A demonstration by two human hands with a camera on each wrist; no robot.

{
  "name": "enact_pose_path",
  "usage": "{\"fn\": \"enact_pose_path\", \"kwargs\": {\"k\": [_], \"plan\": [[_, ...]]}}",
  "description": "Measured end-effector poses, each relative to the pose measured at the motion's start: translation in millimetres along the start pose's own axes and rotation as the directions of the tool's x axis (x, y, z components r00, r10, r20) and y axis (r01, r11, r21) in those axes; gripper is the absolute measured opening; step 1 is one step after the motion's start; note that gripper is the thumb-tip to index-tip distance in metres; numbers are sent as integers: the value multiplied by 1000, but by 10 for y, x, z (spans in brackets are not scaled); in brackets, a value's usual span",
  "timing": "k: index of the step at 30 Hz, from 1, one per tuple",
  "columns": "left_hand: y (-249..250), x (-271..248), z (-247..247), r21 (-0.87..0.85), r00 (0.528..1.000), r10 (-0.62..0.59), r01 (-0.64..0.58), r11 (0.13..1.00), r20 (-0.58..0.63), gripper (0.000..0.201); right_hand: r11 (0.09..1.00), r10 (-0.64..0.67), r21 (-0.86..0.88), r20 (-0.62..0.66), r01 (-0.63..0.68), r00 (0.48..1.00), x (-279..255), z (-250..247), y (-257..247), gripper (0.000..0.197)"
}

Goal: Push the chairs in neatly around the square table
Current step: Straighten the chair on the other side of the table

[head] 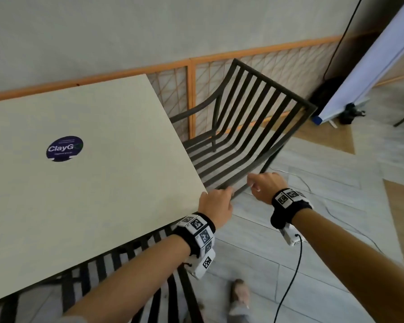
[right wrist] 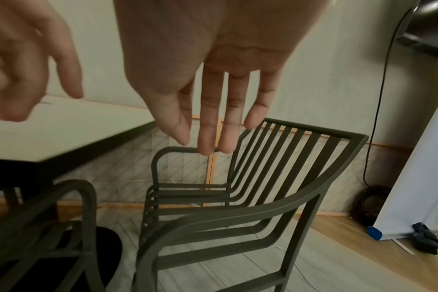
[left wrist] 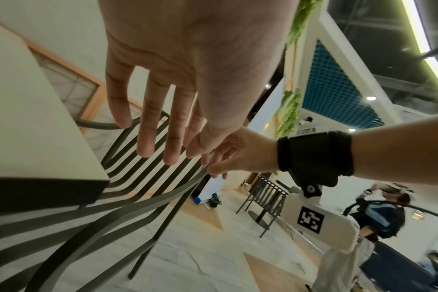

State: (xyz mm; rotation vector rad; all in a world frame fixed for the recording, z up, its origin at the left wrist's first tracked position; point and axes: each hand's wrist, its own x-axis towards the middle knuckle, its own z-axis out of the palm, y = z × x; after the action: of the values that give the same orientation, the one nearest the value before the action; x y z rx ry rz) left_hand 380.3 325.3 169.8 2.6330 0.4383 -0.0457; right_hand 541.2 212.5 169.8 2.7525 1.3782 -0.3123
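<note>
Table: your square table (head: 84, 183) fills the left of the head view; its near-right corner sits just beside your left hand, and the left edge is cut off by the frame.
Far chair: the dark slatted chair (head: 240, 127) stands at the table's right side, seat front tucked under the tabletop, back slats leaning away to the right; its legs are mostly hidden.
Near chair: a second slatted chair (head: 131, 259) sits at the table's near edge, largely hidden under the tabletop and your forearm.
Left hand: your left hand (head: 216, 203) hovers by the far chair's near armrest, fingers straight and loose in the wrist view, gripping nothing; contact with the rail is hard to make out.
Right hand: your right hand (head: 265, 186) hangs just right of it, fingers relaxed, holding nothing.
Floor: a foot shows blurred below.
</note>
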Motion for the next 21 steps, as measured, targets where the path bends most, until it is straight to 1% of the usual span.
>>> {"fn": "enact_pose_path", "kwargs": {"k": [2,5,8,11,13,15,18,20,21], "plan": [[22,284,195,-4,999,-34,34,999,16,34,1000,-22,-8,52,22,998,294,111,291,15],[38,803,505,27,997,-72,71,997,24,39,996,-75,-38,82,79,994,769,290,715,18],[47,1343,819,21,987,-154,153,988,52,44,988,-131,-74,97,139,987,1214,481,1114,22],[40,1821,1157,-10,955,-276,278,960,111,62,985,-142,-82,139,154,980,1561,711,1484,22],[6,2087,1389,20,933,-333,334,942,137,72,984,-143,-86,147,157,979,1728,888,1693,27],[-22,2302,1591,82,907,-380,371,925,180,73,980,-146,-111,143,163,979,1836,1049,1865,38],[-36,2495,1788,99,850,-448,438,893,279,68,973,-127,-166,182,158,975,1953,1209,2064,54],[-79,2554,1842,98,820,-478,473,876,315,65,968,-133,-188,172,165,976,2034,1263,2146,59],[-118,2569,1853,91,813,-480,478,873,330,64,964,-144,-201,162,176,976,2075,1281,2177,59]]}}
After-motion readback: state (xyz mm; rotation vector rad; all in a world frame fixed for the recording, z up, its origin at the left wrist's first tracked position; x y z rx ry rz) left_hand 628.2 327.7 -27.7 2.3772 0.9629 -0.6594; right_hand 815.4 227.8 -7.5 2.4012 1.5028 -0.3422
